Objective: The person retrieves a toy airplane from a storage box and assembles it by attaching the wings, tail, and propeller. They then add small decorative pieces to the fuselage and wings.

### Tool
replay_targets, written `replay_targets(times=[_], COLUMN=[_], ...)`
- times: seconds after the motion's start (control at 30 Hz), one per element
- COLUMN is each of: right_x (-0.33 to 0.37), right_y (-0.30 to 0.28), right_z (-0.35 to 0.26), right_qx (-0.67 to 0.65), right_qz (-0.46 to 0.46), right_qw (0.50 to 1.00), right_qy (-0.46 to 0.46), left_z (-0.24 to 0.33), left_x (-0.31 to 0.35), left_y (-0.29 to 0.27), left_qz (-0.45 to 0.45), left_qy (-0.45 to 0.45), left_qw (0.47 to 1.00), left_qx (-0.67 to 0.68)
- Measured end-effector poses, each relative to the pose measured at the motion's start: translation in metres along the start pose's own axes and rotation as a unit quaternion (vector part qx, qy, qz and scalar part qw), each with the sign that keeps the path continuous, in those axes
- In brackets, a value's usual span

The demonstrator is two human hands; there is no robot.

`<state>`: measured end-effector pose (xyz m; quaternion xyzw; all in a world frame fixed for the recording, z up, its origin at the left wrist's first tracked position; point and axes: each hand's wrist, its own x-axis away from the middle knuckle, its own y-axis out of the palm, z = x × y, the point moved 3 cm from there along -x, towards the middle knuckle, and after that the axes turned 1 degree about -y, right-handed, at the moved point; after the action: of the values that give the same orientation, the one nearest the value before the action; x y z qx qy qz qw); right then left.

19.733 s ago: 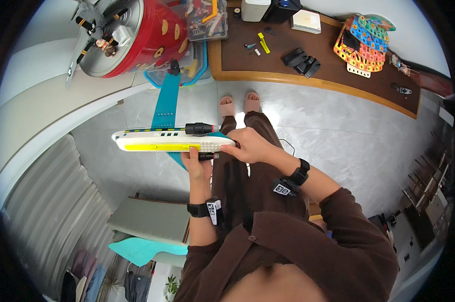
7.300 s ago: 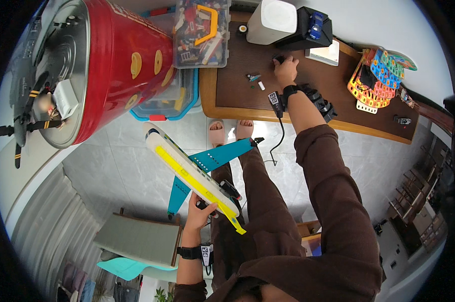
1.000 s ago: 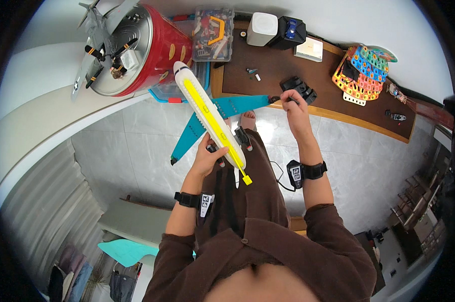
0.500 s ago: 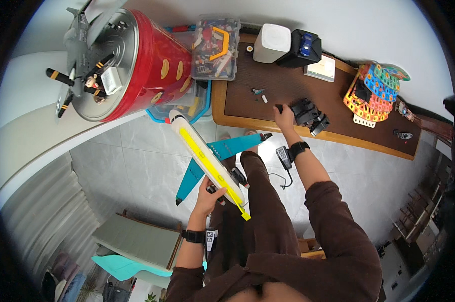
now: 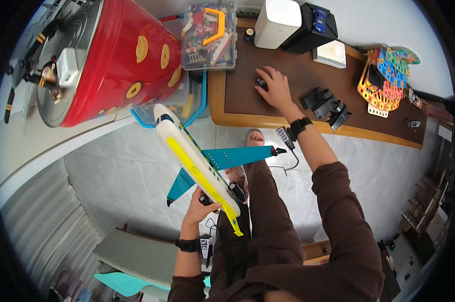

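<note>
My left hand [image 5: 199, 207] grips a toy airplane [image 5: 197, 163] near its tail, by one of the dark engines. The plane has a white body, a yellow stripe and tail fin, and teal wings, and its nose points away to the upper left. My right hand [image 5: 276, 91] is over the brown tabletop, fingers apart and bent around a small dark toy piece [image 5: 260, 83]. The hand partly covers that piece, and no firm hold on it shows. Right of this hand lies a bulky black object [image 5: 325, 106] with several blocky parts.
The wood-edged table [image 5: 287, 124] spans the far side. On it stand a white box-like device [image 5: 277, 25], a black stand [image 5: 308, 45] with a blue toy car, and a colourful stack [image 5: 386, 75]. A red drum [image 5: 132, 60] and a clear brick box [image 5: 210, 38] stand left.
My right hand has left the spot beside the black object and moved left to the small piece, its fingers spreading. The airplane remains in my left hand and has shifted slightly in view.
</note>
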<state>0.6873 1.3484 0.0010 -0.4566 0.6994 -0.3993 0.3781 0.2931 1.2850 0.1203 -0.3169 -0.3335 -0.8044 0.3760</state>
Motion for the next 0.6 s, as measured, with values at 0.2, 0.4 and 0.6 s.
replay_targets(times=[0.2,0.4,0.6], right_x=[-0.004,0.009,0.02], right_y=[0.028,0.048,0.028], right_z=[-0.003,0.002,-0.005], right_qx=[0.096,0.143,0.124], right_qz=[-0.094,-0.052,0.03], right_qw=[0.989,0.985,0.979], right_qy=[-0.061,-0.086,-0.162], left_z=[-0.026,-0.045,-0.067], left_x=[0.013,0.002,-0.028], left_y=[-0.038,-0.067,-0.079], left_qz=[-0.106,-0.12,-0.057], left_qy=[0.06,0.127,0.098], left_qw=[0.992,0.984,0.986], left_qx=[0.017,-0.036,-0.12])
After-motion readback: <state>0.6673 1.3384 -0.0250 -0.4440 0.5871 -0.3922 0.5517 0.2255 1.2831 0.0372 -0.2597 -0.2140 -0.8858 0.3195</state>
